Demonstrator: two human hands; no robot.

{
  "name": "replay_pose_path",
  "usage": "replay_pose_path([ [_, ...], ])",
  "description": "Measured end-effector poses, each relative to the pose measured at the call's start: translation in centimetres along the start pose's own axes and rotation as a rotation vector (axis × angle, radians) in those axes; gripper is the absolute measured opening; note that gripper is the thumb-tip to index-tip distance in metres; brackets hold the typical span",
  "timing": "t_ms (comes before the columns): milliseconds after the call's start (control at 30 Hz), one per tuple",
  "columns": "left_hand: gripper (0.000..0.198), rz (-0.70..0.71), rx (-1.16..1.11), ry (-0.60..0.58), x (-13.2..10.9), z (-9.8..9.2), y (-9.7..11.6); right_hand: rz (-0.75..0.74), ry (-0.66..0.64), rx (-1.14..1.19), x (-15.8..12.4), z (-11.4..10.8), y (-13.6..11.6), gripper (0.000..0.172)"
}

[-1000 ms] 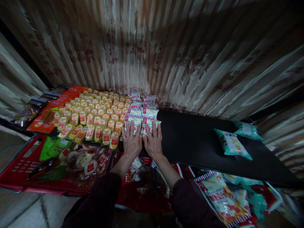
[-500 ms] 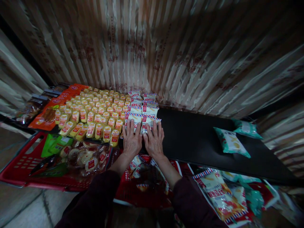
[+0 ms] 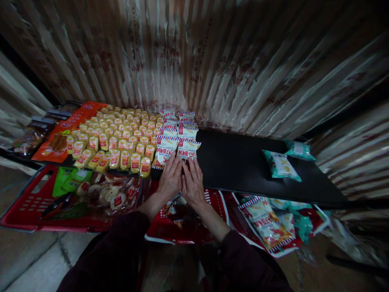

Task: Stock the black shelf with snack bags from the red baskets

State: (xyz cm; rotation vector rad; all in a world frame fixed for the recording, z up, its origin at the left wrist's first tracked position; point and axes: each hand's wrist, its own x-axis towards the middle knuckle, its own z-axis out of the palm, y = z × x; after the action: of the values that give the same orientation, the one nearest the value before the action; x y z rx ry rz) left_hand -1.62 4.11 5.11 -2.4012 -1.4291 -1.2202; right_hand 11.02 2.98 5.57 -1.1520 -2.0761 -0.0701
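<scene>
Two columns of small white snack bags [image 3: 166, 144] with red print and striped blue-red edges lie on the black shelf [image 3: 225, 158]. My left hand [image 3: 169, 178] is stretched out flat at the lower edge of the left front bag, its fingertips reaching that bag. Beside it, my right hand [image 3: 193, 183] has its fingers extended at the lower edge of the right front bag [image 3: 187, 149]. Neither hand grips anything. Left of the bags stand many small yellow wrapped cakes [image 3: 124, 160] in rows.
Orange packages [image 3: 51, 146] lie at the shelf's left. Two teal-and-white bags [image 3: 281, 165] rest on its right part. Below are a red basket [image 3: 27, 207] of packaged food and red bags with more snack bags [image 3: 267, 223]. A pleated curtain [image 3: 182, 61] hangs behind.
Both hands have drawn back slightly toward me from the front snack bags, showing more of their print. My fingers have come closer together. The view has shifted a little.
</scene>
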Motion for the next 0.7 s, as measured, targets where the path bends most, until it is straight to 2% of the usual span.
replay_pose_path([
  [100,0.043,0.077,-0.117,-0.036,-1.4,-0.4,1.3,-0.008,0.002,0.081,-2.0,-1.3,-0.6,0.063],
  [200,0.039,0.107,-0.213,-0.192,-3.7,-0.4,2.7,-0.032,-0.065,0.161,-4.9,-2.1,-0.8,0.064],
  [267,0.036,0.053,-0.256,-0.408,-5.3,-0.1,3.5,-0.041,-0.129,0.217,-7.0,-2.1,-0.5,0.065],
  [367,0.035,-0.141,-0.272,-0.841,-7.2,0.6,4.2,-0.011,-0.298,0.301,-9.7,-1.4,0.2,0.061],
  [433,0.034,-0.217,-0.272,-0.998,-8.0,1.0,4.7,0.096,-0.467,0.359,-10.9,-0.9,0.6,0.058],
  [533,0.031,-0.259,-0.270,-1.049,-8.5,1.3,5.7,0.236,-0.618,0.411,-11.7,-0.7,1.0,0.055],
  [700,0.039,-0.351,-0.264,-1.033,-9.3,1.1,7.2,0.284,-0.648,0.404,-11.8,-1.4,0.6,0.049],
])
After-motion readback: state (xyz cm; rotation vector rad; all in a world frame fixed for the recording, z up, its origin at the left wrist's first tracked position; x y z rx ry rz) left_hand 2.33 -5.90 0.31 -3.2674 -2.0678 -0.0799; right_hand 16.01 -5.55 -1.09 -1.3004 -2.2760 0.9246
